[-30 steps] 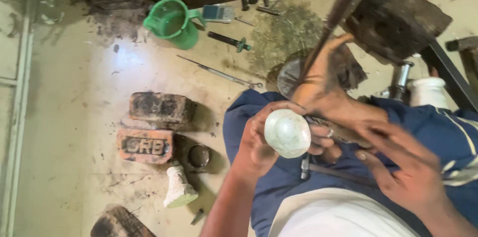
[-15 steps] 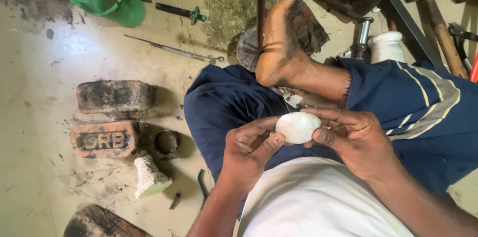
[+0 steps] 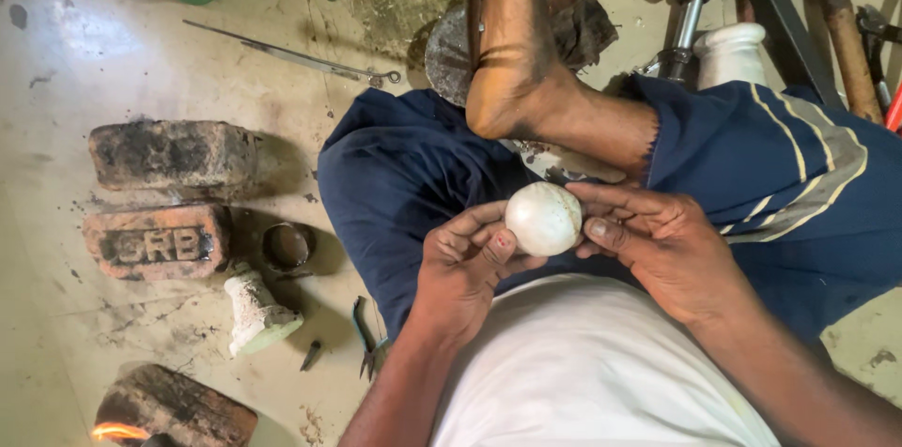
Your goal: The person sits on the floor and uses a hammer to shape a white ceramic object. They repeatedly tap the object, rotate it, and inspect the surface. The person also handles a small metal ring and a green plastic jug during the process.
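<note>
Now cradling a smooth, rounded white shell piece [image 3: 544, 219] between left hand [image 3: 467, 264] and right hand [image 3: 667, 245], fingertips pinching both sides, raised over the lap for inspection.

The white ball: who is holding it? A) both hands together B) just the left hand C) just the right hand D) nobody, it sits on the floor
A: the white ball sits between the fingertips of the left hand and the right hand, held above the lap.
</note>
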